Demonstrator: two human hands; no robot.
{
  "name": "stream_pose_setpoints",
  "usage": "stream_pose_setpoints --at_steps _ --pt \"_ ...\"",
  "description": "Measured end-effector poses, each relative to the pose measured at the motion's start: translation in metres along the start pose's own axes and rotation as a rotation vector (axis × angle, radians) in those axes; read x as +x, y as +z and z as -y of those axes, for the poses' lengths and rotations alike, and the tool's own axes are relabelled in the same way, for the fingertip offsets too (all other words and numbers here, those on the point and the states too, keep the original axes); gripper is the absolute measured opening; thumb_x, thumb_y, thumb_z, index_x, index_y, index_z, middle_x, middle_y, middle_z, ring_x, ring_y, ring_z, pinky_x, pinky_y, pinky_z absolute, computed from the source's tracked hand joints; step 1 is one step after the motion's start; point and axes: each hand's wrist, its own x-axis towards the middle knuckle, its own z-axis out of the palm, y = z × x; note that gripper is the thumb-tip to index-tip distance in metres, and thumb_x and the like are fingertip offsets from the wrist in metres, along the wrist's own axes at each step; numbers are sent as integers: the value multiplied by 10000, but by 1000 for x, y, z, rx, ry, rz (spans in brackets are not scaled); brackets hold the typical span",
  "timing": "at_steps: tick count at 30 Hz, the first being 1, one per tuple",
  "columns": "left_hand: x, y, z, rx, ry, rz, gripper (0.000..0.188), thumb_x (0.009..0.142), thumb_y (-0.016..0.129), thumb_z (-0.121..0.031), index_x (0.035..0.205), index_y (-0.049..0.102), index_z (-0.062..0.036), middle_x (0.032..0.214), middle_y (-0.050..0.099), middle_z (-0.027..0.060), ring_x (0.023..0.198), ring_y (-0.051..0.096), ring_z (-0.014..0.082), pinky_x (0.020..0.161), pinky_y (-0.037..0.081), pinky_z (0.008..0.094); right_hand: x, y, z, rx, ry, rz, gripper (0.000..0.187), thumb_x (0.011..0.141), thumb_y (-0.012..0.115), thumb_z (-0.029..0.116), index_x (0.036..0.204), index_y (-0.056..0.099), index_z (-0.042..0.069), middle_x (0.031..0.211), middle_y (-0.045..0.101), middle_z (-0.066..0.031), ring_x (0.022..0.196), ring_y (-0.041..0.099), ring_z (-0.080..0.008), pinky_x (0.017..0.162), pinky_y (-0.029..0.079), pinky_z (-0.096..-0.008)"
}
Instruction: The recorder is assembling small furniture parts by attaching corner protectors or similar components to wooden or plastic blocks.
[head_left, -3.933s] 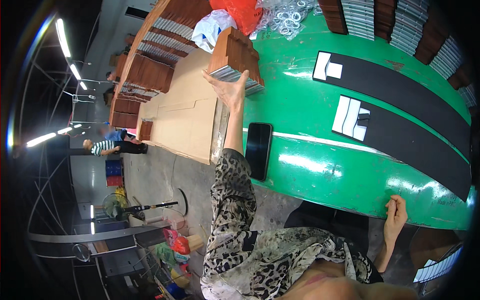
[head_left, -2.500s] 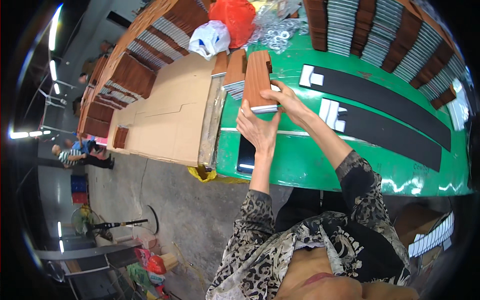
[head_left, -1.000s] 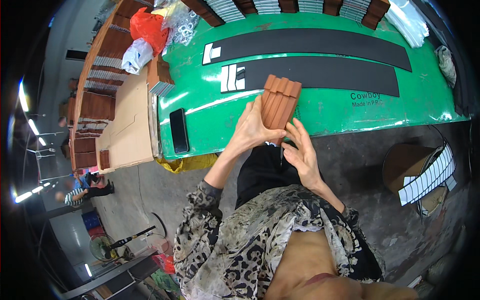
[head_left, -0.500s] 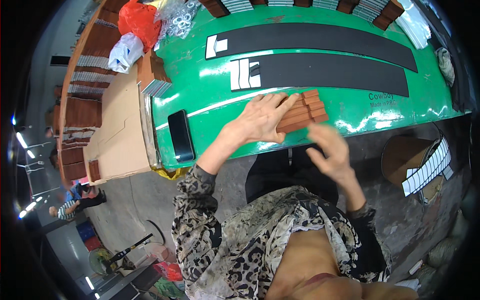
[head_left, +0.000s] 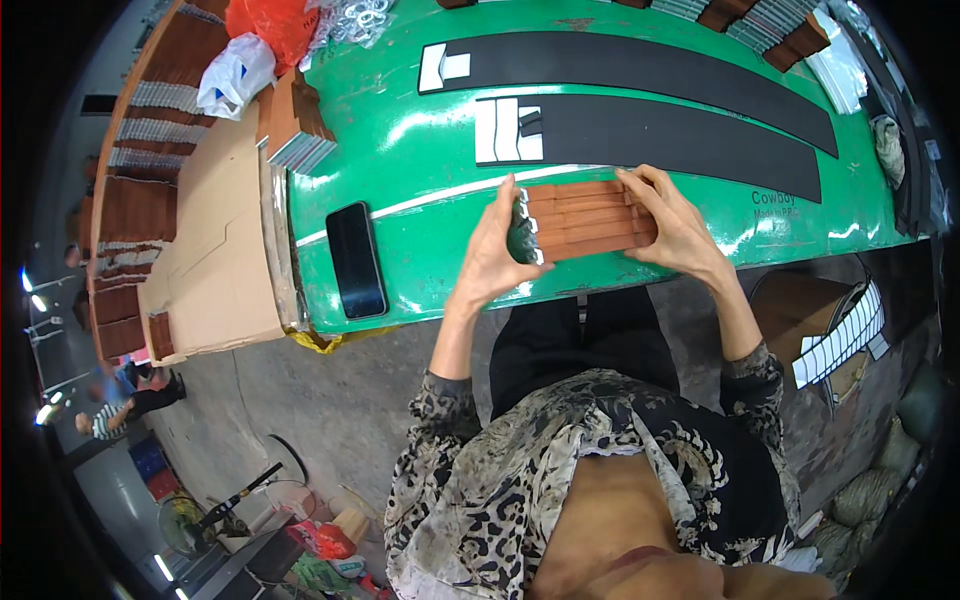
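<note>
A stack of reddish-brown, wood-patterned strips (head_left: pixel 585 218) is gripped between my hands at the near edge of the green table. My left hand (head_left: pixel 490 247) clasps its left end, thumb below and fingers above, where shiny silvery ends show. At the other end, my right hand (head_left: pixel 676 225) holds the stack with thumb and fingers on its near and far edges. Just beyond lie two long black strips, the nearer black strip (head_left: pixel 660 145) and the farther black strip (head_left: pixel 640 75), with white pieces on their left ends.
A dark phone (head_left: pixel 356 260) lies left of my hands on the green table (head_left: pixel 420 225). Farther left stand brown stacked pieces (head_left: pixel 298 120), a white bag (head_left: pixel 237 75) and a red bag (head_left: pixel 272 30). A brown container (head_left: pixel 800 305) stands at the right below the table.
My right hand has moved up onto the stack's right end, and my left hand has shifted from on top of it to its left end. The view has shifted slightly.
</note>
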Motion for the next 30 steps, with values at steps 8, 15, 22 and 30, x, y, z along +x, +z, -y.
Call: stream_pose_setpoints --at_steps 8,15,22,30 --pt "-6 -16 13 15 56 -22 1080 557 806 -93 1435 181 -28 1456 281 181 1345 287 293 1103 250 381 9 19 5 -36 -6 -58 952 526 819 141 1366 371 125 1343 377 -136 1237 398 -322 975 422 -392" --pt "-14 12 23 -42 148 -147 1153 560 822 -124 1450 92 -47 1496 175 162 1365 211 327 1112 232 395 3 18 -2 -39 -20 22 955 588 812 207 1397 316 98 1463 242 -160 1349 237 -343 1079 293 -426" --pt "-33 26 25 21 228 -152 1172 551 833 -156 1448 87 -47 1491 156 195 1343 230 381 1087 262 440 5 -16 6 154 -10 142 776 639 768 224 1326 438 79 1433 316 -152 1315 295 -364 1058 306 -423" --pt "-35 33 30 67 256 -187 1147 591 826 -223 1446 83 -42 1489 107 234 1339 218 409 1082 257 456 153 10 -9 -285 -112 -46 203 825 604 163 986 666 57 940 613 -82 858 600 -269 753 479 -375"
